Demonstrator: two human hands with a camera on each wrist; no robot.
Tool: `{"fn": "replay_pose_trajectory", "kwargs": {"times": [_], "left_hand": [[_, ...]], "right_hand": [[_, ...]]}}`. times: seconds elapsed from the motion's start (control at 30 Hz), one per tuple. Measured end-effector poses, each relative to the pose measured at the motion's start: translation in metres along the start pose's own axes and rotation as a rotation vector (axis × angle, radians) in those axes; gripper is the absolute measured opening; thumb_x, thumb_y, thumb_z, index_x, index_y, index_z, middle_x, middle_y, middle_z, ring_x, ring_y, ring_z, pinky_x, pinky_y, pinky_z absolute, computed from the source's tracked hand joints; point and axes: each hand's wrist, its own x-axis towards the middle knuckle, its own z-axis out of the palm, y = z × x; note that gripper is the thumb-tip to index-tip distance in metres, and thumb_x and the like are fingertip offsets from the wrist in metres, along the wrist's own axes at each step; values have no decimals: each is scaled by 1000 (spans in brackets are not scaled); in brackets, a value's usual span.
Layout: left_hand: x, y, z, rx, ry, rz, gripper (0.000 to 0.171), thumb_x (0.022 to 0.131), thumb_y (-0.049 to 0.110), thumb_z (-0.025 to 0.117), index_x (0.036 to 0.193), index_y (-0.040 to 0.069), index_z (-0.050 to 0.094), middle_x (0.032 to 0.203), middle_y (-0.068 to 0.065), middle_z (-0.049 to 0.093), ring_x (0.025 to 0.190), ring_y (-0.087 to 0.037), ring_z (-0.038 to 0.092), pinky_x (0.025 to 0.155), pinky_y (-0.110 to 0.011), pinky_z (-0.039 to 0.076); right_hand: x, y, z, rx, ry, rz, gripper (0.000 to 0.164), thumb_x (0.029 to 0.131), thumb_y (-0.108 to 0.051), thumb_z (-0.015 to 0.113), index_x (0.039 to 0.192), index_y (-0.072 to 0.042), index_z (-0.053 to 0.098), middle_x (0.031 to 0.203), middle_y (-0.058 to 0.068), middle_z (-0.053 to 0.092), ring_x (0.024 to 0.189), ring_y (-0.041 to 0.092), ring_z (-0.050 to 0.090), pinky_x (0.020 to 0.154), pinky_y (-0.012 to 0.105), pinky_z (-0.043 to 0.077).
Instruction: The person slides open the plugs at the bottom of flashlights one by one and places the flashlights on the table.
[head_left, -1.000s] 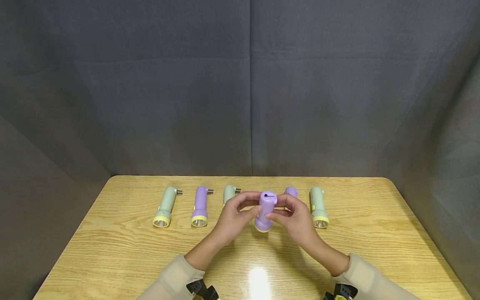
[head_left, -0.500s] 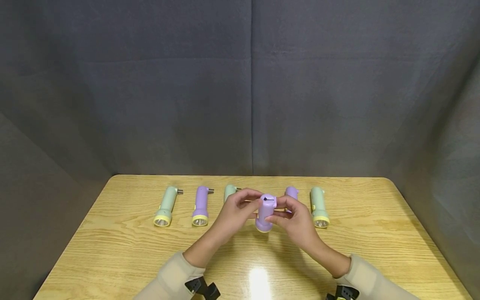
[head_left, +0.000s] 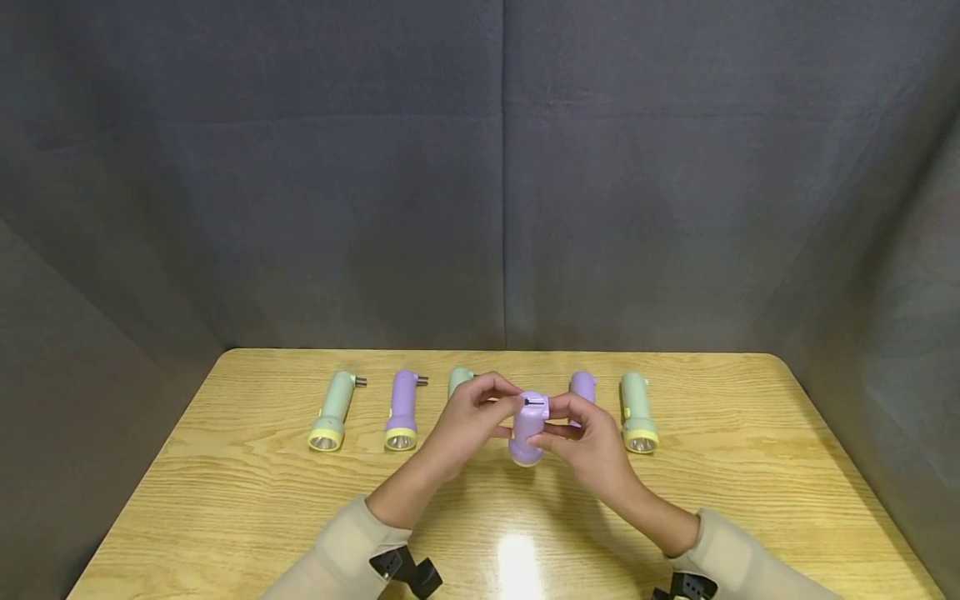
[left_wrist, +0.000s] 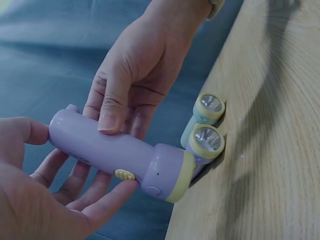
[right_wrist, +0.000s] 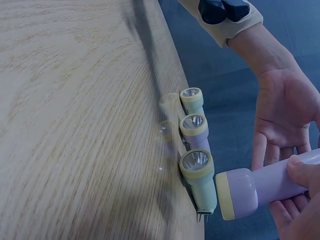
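Note:
A purple flashlight (head_left: 528, 433) with a yellow rim is held above the table, its tail end with a black slot turned up toward the head view. My right hand (head_left: 592, 437) pinches the body between thumb and fingers. The left hand (head_left: 468, 425) has its thumb at the tail end. In the left wrist view, the left hand's fingers (left_wrist: 95, 200) lie along the side of the flashlight with the yellow switch (left_wrist: 125, 174), one fingertip close to that switch. The right thumb (left_wrist: 112, 112) presses the opposite side. The lamp face is hidden from the head view.
On the wooden table (head_left: 247, 500), a row of flashlights lies behind the hands: green (head_left: 333, 408), purple (head_left: 402, 408) and partly hidden green (head_left: 459, 380) at left; partly hidden purple (head_left: 582, 385) and green (head_left: 637, 412) at right. Prongs stick out of the left ones. A dark curtain (head_left: 375, 208) hangs behind.
The left thumb has moved from the side of the purple flashlight up to its tail end. The flashlight's tail has dipped slightly. The right hand keeps its hold.

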Motion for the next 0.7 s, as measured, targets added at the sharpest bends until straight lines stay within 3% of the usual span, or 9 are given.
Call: {"fn": "replay_pose_trajectory", "kwargs": {"times": [0.3, 0.7], "left_hand": [[2, 5, -3, -32, -24, -35, 15, 96, 11, 59, 102, -2, 63, 107, -12, 63, 100, -23, 64, 82, -45, 61], [4, 2, -6, -35, -72, -59, 12, 95, 11, 58, 96, 0, 60, 108, -12, 62, 102, -25, 64, 83, -46, 61]], "right_hand": [[0, 1, 4, -17, 14, -50, 30, 76, 13, 81, 103, 7, 68, 103, 20, 68, 88, 17, 73, 78, 31, 62], [0, 3, 5, 7, 26, -48, 31, 74, 12, 82, 102, 9, 70, 101, 23, 70, 89, 17, 73, 77, 32, 62]]}}
